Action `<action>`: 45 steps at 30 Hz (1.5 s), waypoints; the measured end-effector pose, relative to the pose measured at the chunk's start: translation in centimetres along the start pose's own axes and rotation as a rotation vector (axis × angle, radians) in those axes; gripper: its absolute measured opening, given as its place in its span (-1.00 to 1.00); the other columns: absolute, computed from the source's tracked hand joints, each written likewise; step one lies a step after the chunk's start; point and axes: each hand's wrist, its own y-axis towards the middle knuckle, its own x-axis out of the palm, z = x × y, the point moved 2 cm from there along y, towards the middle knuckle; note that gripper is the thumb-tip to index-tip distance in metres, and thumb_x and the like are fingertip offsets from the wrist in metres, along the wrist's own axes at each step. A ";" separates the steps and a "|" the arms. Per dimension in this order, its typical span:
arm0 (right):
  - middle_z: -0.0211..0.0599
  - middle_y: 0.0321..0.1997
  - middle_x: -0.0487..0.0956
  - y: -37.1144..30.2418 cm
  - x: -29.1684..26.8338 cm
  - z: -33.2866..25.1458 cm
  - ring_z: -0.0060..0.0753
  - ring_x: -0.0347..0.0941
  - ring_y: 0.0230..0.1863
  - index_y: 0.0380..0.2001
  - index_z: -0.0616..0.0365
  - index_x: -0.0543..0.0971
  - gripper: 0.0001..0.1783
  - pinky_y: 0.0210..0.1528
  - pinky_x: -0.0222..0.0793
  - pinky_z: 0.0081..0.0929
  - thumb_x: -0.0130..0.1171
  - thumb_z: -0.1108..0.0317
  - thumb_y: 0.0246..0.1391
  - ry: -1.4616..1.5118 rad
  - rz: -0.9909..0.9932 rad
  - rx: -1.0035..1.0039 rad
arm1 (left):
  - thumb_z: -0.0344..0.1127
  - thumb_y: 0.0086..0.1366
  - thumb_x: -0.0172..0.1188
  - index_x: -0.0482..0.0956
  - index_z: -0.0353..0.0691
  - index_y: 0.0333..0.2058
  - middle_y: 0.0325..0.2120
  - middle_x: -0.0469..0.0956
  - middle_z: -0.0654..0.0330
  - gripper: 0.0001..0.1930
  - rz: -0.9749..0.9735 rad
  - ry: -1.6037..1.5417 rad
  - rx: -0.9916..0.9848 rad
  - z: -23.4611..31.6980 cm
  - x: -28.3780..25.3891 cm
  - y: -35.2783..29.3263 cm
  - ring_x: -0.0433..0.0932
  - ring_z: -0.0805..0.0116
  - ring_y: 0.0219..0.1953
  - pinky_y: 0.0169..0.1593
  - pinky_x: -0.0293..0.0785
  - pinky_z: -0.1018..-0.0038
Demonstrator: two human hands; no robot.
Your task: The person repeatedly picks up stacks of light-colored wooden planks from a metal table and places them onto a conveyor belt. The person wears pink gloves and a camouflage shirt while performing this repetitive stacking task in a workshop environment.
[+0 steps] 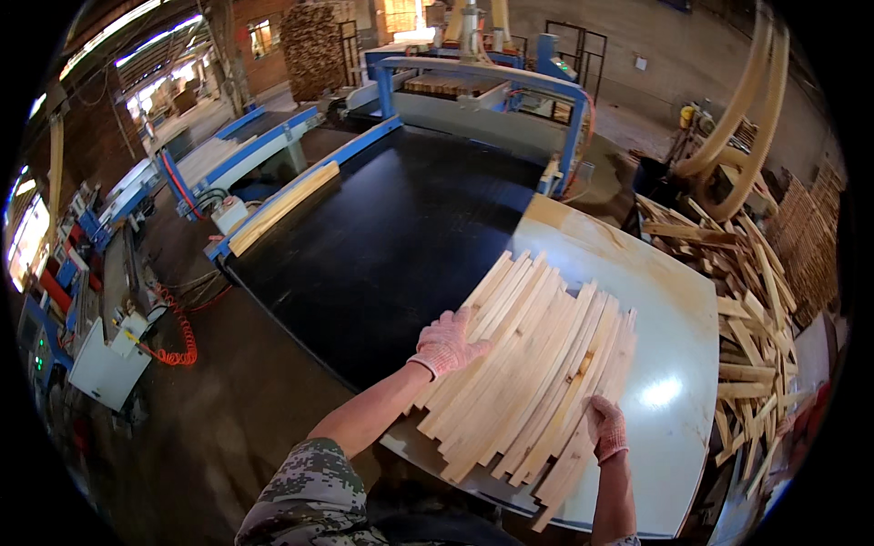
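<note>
Several pale wooden strips lie side by side in a loose row on a smooth, light tabletop, their ends uneven. My left hand, in a pinkish knit glove, rests against the row's left edge with fingers stretched and the thumb apart over the wood. At the row's right edge, toward its near end, my right hand wears a matching glove. Its fingers curl at the outermost strip, partly hidden from view. That strip juts out nearer to me than the others.
A black conveyor belt adjoins the tabletop, with a blue frame across its far end. More strips lie along its left rail. Scrap wood is heaped on the right beside thick hoses. A control machine stands left.
</note>
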 end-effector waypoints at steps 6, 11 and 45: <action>-0.18 -0.11 0.67 2.4 18.8 5.3 -0.28 0.65 -0.21 0.07 0.32 0.49 -0.61 -0.10 0.65 -0.42 0.24 0.55 0.17 -0.077 -0.185 0.058 | 0.43 0.31 0.12 0.09 -0.26 0.51 0.48 0.11 -0.22 0.06 0.170 0.106 -0.122 -12.5 -4.8 5.8 0.14 -0.15 0.50 0.50 0.01 0.02; -0.17 -0.11 0.65 3.2 34.8 11.5 -0.22 0.66 -0.18 0.12 0.28 0.42 -0.55 -0.09 0.68 -0.30 0.24 0.56 0.16 -0.094 -0.242 0.007 | 0.47 0.40 -0.08 0.02 -0.35 0.53 0.55 -0.03 -0.27 0.07 0.334 0.284 -0.129 -26.6 -7.6 11.7 -0.07 -0.27 0.58 0.58 -0.29 -0.10; -0.54 -0.56 0.25 -11.4 42.3 29.3 -0.59 0.23 -0.58 -0.38 -0.01 0.40 -0.70 -0.55 0.24 -0.51 0.05 0.11 0.44 -0.283 -1.065 0.658 | 0.01 0.58 0.02 0.37 -0.32 0.39 0.41 0.34 -0.13 -0.39 0.583 0.072 0.397 -47.0 -15.6 24.6 0.30 -0.03 0.45 0.48 0.25 0.18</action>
